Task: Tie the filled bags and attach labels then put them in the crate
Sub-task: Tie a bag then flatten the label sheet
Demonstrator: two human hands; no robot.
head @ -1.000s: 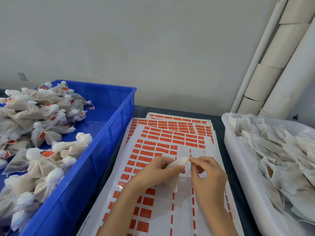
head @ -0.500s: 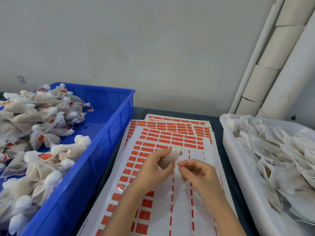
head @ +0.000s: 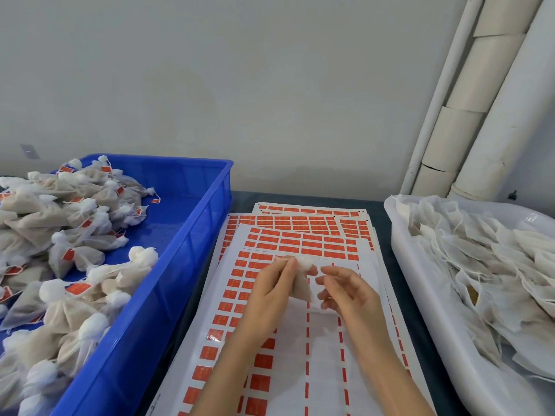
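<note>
Many labelled bags (head: 75,256) fill the crate (head: 192,235); more wait in the tub (head: 399,235). The left hand (head: 270,292) pinches 1 bag (head: 301,288); fingers of the right hand (head: 345,292) curl loosely, grip unclear.

Orange labels fill the label sheets (head: 288,244) on the counter and dot the tied bags (head: 72,256), but their print is too small to read.

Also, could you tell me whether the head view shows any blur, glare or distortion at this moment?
Head view: soft, even light with faint shadows; the bag, left hand and right hand look slightly blurred; small glare spots on the white tray and the label sheet; the wide lens leans the pipes.
</note>
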